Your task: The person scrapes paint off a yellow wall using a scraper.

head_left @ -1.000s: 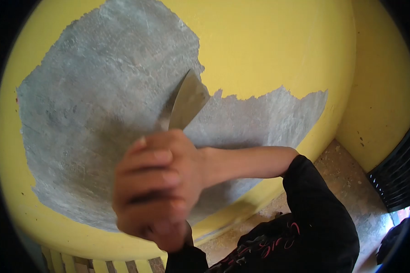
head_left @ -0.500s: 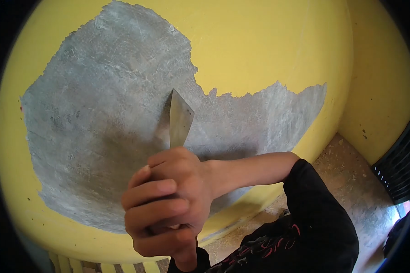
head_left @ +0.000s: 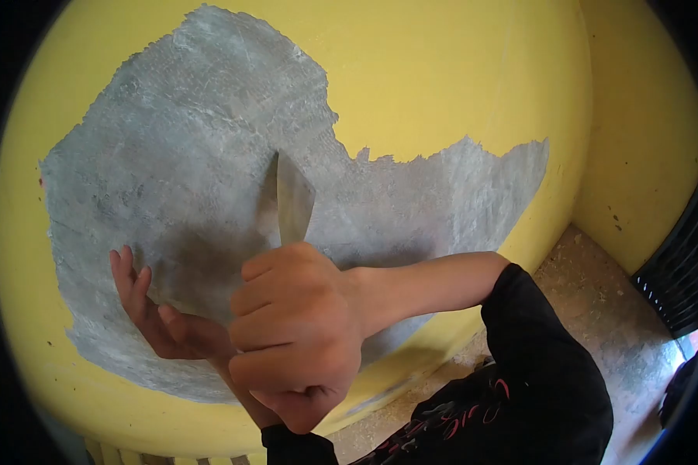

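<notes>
My right hand is closed in a fist around the handle of a putty knife, and the handle is hidden inside it. The thin metal blade points up toward the bare grey patch on the yellow wall. Whether the tip touches the surface, I cannot tell. Lower left of the fist, my left hand is open and holds nothing, its fingers spread in front of the grey patch. My left wrist passes partly behind the right fist.
Jagged yellow paint edges surround the grey area. To the right, a second yellow wall meets the dusty floor. A black slatted crate stands there. Yellow slats show at the bottom left.
My left hand has let go of my right hand, moved left and opened. My right hand still grips the putty knife, whose blade has shifted slightly left in view.
</notes>
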Demonstrator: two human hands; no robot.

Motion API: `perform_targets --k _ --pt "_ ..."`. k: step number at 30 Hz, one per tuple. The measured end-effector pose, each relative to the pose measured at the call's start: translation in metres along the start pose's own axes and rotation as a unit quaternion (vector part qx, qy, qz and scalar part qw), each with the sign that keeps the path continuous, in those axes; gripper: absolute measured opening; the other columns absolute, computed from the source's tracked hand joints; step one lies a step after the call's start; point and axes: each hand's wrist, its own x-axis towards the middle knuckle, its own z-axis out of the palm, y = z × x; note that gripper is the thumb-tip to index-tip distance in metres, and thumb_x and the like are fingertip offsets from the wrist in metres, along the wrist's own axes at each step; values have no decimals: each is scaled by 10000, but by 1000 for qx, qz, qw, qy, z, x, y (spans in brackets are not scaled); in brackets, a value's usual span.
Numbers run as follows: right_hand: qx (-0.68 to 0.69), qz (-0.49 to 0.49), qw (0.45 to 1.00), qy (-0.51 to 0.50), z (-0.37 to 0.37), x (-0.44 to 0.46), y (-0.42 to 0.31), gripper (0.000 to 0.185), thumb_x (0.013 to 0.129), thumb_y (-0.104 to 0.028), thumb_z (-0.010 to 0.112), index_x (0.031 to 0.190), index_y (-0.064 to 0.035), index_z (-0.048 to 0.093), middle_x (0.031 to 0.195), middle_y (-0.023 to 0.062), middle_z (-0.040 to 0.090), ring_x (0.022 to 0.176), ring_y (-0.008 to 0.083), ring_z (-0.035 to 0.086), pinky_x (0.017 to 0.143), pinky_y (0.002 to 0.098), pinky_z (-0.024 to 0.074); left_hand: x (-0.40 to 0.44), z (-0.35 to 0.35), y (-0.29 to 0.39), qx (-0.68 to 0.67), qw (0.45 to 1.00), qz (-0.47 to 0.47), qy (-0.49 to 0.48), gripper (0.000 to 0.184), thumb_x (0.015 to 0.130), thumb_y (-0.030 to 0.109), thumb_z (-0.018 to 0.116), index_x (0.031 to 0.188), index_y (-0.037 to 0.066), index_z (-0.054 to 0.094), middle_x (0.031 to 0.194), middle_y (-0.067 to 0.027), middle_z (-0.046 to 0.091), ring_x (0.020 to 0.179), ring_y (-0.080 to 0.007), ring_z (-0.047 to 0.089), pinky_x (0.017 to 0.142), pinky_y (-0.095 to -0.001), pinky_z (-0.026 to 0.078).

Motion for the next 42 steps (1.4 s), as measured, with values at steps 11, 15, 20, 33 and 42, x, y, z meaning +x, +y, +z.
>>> perform_targets --k 11,15,20,33,42 --pt "-62 1 998 11 6 -5 12 120 582 -147 539 514 -115 445 487 -1 329 378 180 356 367 319 257 19 3 -2 10 989 74 -128 307 956 222 429 1062 -28 573 1199 -234 563 1200 -456 456 993 -527 366" --pt "-4 -16 999 31 4 6 18 130 576 -156 542 517 -112 435 488 2 335 379 187 364 367 325 264 43 19 -16 12 980 134 -144 265 926 181 463 1064 -9 587 1211 -217 562 1210 -439 455 1003 -505 364" --pt "-66 -3 997 44 4 6 8 138 569 -153 554 517 -114 432 477 -4 324 378 186 358 368 331 262 76 40 -24 62 975 135 -167 285 880 117 465 1124 42 592 1267 -145 552 1269 -354 424 1034 -458 349" --pt "-47 16 998 37 -10 10 16 148 520 -117 577 484 -128 434 438 14 390 358 238 409 335 357 277 115 74 -30 69 962 187 -188 342 868 126 463 1189 74 569 1319 -129 504 1312 -321 368 1065 -451 302" --pt "-106 32 994 -6 11 1 7 185 551 -139 580 465 -123 418 435 24 391 351 246 408 334 361 281 116 73 -33 70 960 196 -189 369 861 126 467 1219 105 552 1345 -111 482 1322 -306 355 1078 -455 290"
